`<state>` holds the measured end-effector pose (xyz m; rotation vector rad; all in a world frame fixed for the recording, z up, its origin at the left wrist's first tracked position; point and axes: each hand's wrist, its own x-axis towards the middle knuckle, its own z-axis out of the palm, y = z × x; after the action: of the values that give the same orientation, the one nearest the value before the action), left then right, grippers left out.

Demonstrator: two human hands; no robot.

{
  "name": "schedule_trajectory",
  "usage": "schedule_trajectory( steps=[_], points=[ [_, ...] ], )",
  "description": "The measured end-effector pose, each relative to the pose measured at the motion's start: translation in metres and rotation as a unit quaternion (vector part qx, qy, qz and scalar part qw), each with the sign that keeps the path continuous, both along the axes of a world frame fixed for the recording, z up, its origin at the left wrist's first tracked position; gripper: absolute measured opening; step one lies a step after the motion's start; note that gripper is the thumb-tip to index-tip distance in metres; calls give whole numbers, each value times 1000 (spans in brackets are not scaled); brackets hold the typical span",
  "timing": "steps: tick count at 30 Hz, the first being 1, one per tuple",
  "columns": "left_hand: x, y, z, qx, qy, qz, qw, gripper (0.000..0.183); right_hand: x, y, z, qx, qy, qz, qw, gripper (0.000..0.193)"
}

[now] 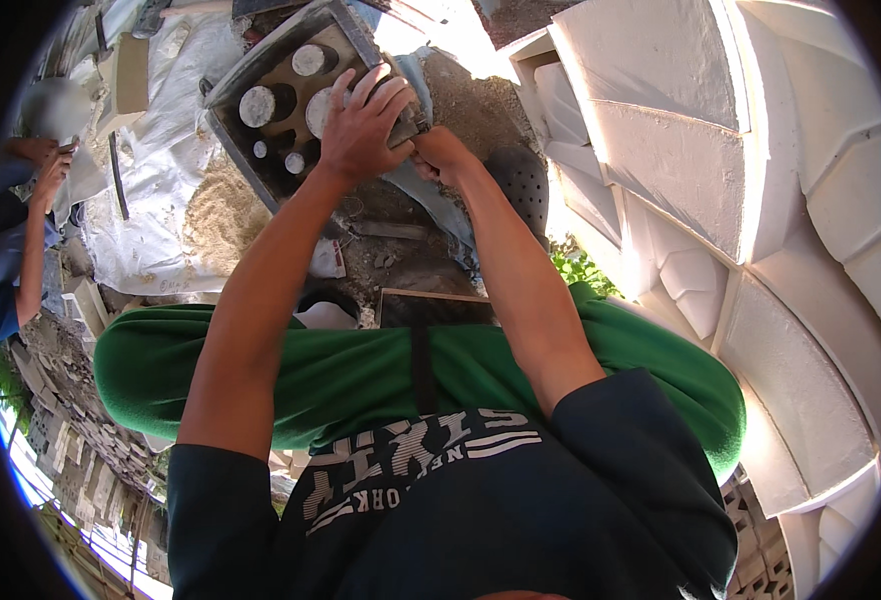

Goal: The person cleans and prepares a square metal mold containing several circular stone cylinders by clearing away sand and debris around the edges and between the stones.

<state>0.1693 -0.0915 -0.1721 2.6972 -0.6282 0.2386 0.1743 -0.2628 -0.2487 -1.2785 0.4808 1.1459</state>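
Observation:
A dark, box-shaped mould [251, 72] lies tilted in front of me, its frame worn and dusty. Inside it stand several pale-topped round cores [258, 106] of different sizes, with dark sides. My left hand [361, 130] rests over the mould's near right part, fingers stretched and spread, covering part of one core. Beside it, at the mould's near right corner, my right hand [443, 156] is closed in a fist. Whatever sits inside that fist is hidden.
Sand [223, 215] is heaped on a white sheet [141, 245] at left. Large pale cast blocks [661, 170] are stacked close on my right. A dark perforated clog [518, 185] is near my right forearm. Another person's hand [53, 180] shows at far left.

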Motion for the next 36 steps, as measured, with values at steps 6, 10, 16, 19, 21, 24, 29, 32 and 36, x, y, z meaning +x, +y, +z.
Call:
schedule_trajectory(
  steps=[6, 10, 16, 19, 21, 24, 29, 32, 36],
  points=[
    [0, 3, 7, 14, -21, -21, 999, 76, -31, 26, 27, -364, -396, -13, 843, 29],
    [-28, 33, 14, -24, 10, 59, 998, 90, -30, 36, 47, -434, -355, 50, 826, 38],
    [-43, 45, 1, -45, 9, 116, 992, 96, -12, 32, 48, -393, -355, 110, 841, 33],
    [-41, 39, 3, -55, 17, 115, 992, 93, -15, 25, 25, -398, -392, 78, 826, 33],
    [-43, 39, 1, -25, 28, 104, 994, 93, -15, 23, 19, -386, -383, 79, 835, 32],
    [-47, 45, 0, -38, 28, 99, 994, 92, -28, 28, 24, -379, -406, 84, 828, 30],
    [-51, 44, 2, -18, 39, 88, 995, 92, -27, 26, 26, -359, -437, 93, 819, 28],
    [-47, 49, 8, -48, 16, 73, 996, 91, -20, 25, 20, -335, -448, 88, 824, 30],
    [-48, 53, 10, -88, -20, 124, 988, 86, -11, 0, -8, -280, -362, 111, 882, 27]
  ],
)
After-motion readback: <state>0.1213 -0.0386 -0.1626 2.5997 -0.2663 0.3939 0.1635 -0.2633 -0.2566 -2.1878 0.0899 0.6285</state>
